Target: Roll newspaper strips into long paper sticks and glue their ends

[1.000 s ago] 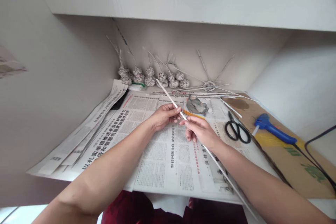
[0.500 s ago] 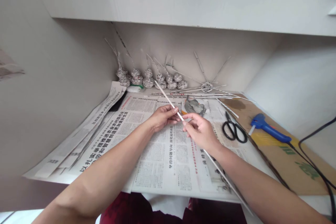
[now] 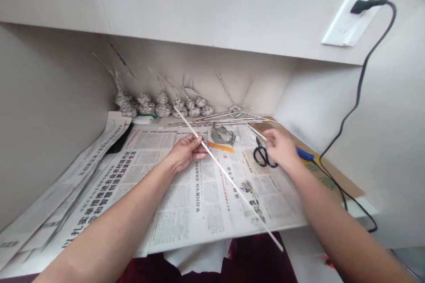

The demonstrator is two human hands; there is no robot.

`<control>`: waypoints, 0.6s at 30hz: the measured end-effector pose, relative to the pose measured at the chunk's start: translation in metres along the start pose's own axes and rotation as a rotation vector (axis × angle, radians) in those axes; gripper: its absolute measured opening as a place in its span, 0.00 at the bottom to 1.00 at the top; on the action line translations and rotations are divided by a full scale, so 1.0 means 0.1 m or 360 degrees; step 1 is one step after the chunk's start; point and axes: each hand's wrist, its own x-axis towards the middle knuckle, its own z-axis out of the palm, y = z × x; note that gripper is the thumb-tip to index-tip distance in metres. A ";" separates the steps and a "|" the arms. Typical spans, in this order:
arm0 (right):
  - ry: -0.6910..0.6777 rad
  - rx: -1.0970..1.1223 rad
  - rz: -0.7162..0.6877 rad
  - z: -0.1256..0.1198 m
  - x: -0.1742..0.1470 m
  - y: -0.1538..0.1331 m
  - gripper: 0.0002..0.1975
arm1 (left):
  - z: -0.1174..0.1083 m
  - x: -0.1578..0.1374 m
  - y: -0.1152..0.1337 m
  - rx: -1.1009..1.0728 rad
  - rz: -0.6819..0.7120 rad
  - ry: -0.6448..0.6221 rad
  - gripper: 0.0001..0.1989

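While the woven gourd shapes (image 3: 163, 108) toward eleven o'clock look formed, the spoked ring (image 3: 235, 111) at twelve seems part-woven and the slim paper stick (image 3: 229, 178) joins nothing. The left hand (image 3: 186, 152) pinches that stick, slanting from eleven to five; the right hand (image 3: 281, 148), bent beside the scissors (image 3: 265, 159) at one, blurs, its grip impossible to tell.

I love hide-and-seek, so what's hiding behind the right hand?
Behind the right hand, the end of a blue handle pokes out, with brown cardboard around it. The hand covers the rest of the handle, so that can't be seen.
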 end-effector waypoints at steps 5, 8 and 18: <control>-0.0380 -0.0686 0.0465 -0.25 -0.07 0.76 0.29 | 0.10 -0.03 -0.03 -0.0063 0.0003 -0.0039 0.08; -0.0407 -0.0752 0.0581 -0.22 -0.08 0.87 0.33 | 0.13 -0.05 -0.02 -0.0089 0.0007 -0.0105 0.10; -0.0276 -0.0704 0.0525 -0.26 -0.23 0.71 0.26 | 0.16 -0.10 0.00 -0.0147 0.0015 -0.0241 0.10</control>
